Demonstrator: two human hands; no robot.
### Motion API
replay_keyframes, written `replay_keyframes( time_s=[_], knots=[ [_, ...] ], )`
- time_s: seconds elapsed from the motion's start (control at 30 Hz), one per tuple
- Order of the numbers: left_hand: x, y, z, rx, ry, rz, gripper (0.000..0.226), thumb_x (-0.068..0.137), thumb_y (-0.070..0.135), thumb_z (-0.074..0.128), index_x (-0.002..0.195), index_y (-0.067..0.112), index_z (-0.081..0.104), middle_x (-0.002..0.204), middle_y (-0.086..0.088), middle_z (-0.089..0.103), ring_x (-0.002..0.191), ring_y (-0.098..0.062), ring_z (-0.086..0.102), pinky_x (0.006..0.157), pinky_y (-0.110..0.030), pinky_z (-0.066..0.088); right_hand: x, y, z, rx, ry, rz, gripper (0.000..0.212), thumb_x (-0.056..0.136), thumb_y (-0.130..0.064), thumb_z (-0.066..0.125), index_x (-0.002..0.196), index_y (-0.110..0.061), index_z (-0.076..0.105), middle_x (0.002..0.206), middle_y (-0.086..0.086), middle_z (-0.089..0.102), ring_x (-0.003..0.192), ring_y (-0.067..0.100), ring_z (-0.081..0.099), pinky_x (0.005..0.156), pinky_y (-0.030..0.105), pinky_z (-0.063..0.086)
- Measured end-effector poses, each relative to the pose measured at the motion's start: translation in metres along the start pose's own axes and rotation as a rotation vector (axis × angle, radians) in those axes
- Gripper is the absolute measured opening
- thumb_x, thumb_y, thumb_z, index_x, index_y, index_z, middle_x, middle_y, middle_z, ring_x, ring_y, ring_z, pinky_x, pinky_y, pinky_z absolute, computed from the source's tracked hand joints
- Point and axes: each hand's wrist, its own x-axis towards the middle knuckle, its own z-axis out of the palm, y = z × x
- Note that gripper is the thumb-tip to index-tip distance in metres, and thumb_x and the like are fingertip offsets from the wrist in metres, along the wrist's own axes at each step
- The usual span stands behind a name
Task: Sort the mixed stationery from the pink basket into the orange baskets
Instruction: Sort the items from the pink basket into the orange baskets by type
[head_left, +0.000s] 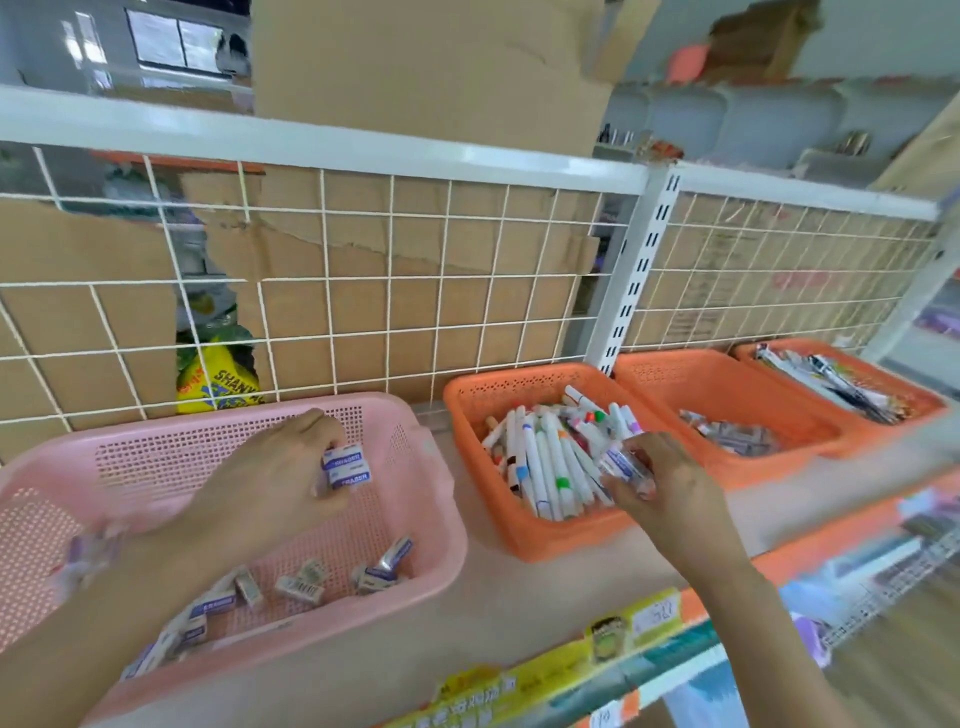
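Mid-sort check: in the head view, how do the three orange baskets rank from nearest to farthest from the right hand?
1. marker basket: leftmost orange one; the right hand is over its near right corner.
2. middle basket: next along, to the hand's right and farther back.
3. pen basket: far right end of the shelf.

Pink basket (208, 447): plastic, perforated walls, dull sheen. Orange baskets (550, 535): same perforated plastic, matt. Markers (545, 457): smooth white plastic barrels. Erasers (301, 584): printed paper sleeves, some with a glossy look. Wire grid (441, 278): white-coated metal. Cardboard (467, 244) behind it: brown, matt, torn edges. Shelf (519, 597): smooth, pale.
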Motion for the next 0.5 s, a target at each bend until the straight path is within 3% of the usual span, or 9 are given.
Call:
replay_keyframes(
  time_s=[0.1, 0.2, 0.3, 0.43, 0.5],
  knots=[
    [0.016, 0.021, 0.008, -0.002, 0.02, 0.013, 0.026, 0.066, 0.027, 0.075, 0.081, 0.016, 0.057, 0.081, 0.0, 0.058, 0.07, -0.022, 0.059, 0.058, -0.031, 0.044, -0.002, 0.03, -0.014, -0.023, 0.031, 0.022, 0.028, 0.071, -0.012, 0.079, 0.09, -0.007, 0.059, 0.083, -0.007, 0.046, 0.075, 0.03, 0.058, 0.051, 0.026, 0.026],
    [0.037, 0.05, 0.017, -0.037, 0.028, 0.019, 0.028, 0.066, 0.025, 0.078, 0.084, 0.019, 0.057, 0.085, 0.003, 0.059, 0.074, -0.018, 0.057, 0.058, -0.03, 0.041, 0.002, 0.065, -0.025, -0.021, 0.051, 0.046, 0.031, 0.07, -0.012, 0.08, 0.094, -0.005, 0.062, 0.085, 0.001, 0.054, 0.075, 0.032, 0.06, 0.056, 0.027, 0.035],
    [0.062, 0.082, 0.028, -0.074, 0.057, 0.051, 0.028, 0.067, 0.024, 0.079, 0.084, 0.019, 0.057, 0.081, 0.005, 0.058, 0.068, -0.015, 0.051, 0.053, -0.017, 0.031, 0.012, 0.102, -0.038, -0.019, 0.068, 0.061, 0.031, 0.071, -0.012, 0.079, 0.095, -0.005, 0.062, 0.089, 0.009, 0.06, 0.073, 0.033, 0.061, 0.056, 0.031, 0.039],
    [0.101, 0.124, 0.048, -0.035, 0.05, 0.097, 0.033, 0.065, 0.049, 0.056, 0.083, 0.021, 0.056, 0.077, 0.005, 0.058, 0.064, -0.019, 0.058, 0.052, -0.023, 0.031, 0.034, 0.152, -0.056, 0.008, 0.096, 0.091, 0.029, 0.073, -0.012, 0.077, 0.097, -0.006, 0.062, 0.092, 0.007, 0.06, 0.083, 0.033, 0.06, 0.061, 0.038, 0.045],
    [0.119, 0.149, 0.056, -0.018, 0.072, 0.113, 0.033, 0.065, 0.049, 0.056, 0.081, 0.02, 0.057, 0.075, 0.005, 0.059, 0.061, -0.02, 0.06, 0.049, -0.02, 0.027, 0.045, 0.176, -0.063, 0.015, 0.105, 0.087, 0.029, 0.073, -0.011, 0.076, 0.098, -0.005, 0.062, 0.091, 0.007, 0.06, 0.083, 0.033, 0.06, 0.061, 0.036, 0.043]
  ],
)
